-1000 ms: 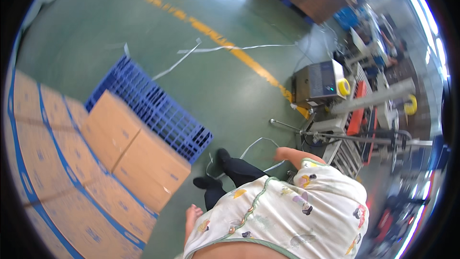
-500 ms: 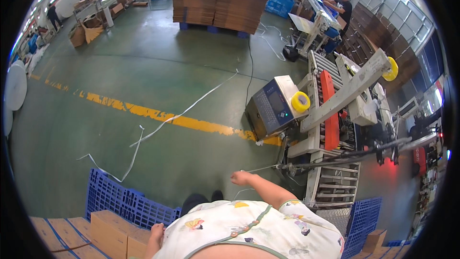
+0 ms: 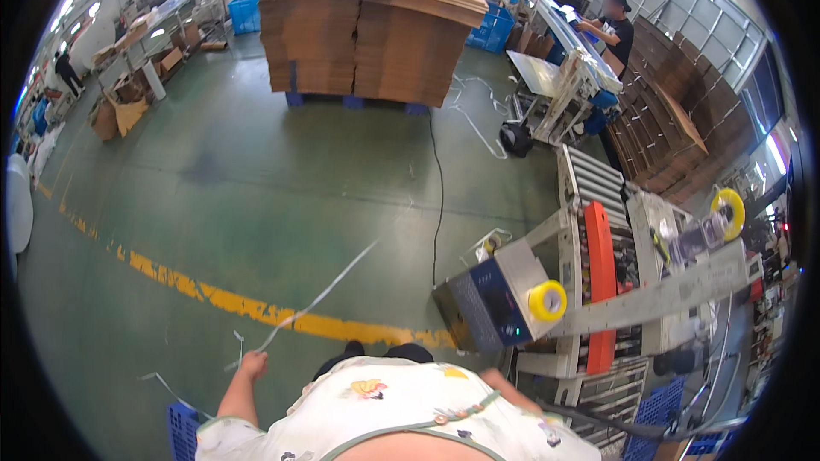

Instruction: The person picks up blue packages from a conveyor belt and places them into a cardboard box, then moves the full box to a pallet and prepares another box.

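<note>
Shirt (image 3: pixel 401 410) hides right hand | left hand (image 3: pixel 253 364) blurred, grip unclear

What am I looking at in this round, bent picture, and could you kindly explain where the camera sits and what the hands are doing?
The camera is worn on a person's head and looks down through a fisheye lens, so straight lines bend near the rim. At the bottom is the wearer's patterned shirt. The left hand hangs at the side, closed on a thin white strap that trails over the green floor. The right hand is hidden; only the forearm shows. To the right stands a strapping machine with yellow tape rolls. Cardboard stacks stand farther off, and another person works at a conveyor.
</note>
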Demonstrator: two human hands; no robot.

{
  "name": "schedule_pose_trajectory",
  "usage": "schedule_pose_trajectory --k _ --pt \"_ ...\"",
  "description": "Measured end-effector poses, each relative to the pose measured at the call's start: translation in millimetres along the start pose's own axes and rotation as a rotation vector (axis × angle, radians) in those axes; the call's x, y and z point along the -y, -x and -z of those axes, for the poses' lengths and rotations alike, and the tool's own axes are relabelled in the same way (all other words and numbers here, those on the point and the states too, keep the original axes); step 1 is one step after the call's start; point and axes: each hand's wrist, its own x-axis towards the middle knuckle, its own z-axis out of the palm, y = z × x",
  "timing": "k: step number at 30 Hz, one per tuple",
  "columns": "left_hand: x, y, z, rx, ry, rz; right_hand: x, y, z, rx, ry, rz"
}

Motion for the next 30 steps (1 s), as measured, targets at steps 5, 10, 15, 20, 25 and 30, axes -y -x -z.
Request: schedule_pose_trajectory --k 5,10,15,20,25,30 --pt "-329.9 -120.4 -13.4 -0.070 -0.210 -0.533 -65.4 5.9 108.9 -0.074 -1.162 -0.668" --pt "-548.0 -128.7 -68.2 -0.147 -0.149 -0.766 -153.5 -96.0 269.5 -0.285 -1.233 -0.527" --pt "-629.8 -170.3 -125.6 0.260 -0.505 -0.722 -272.7 -146.0 455.3 -0.389 -1.036 -0.344" --pt "-747.5 -244.0 -152.0 0.162 -0.450 -0.626 -453.0 -240.8 626.9 -0.842 -1.278 -0.248" --pt "-1025.1 -274.7 -191.5 -0.130 -0.232 -1.167 -537.9 -299.3 703.5 -0.864 -1.269 -0.198" --pt "-1309.5 -230.1 -226.6 -0.183 -0.102 -1.748 -595.8 -294.3 701.5 -0.608 -1.256 -0.347"
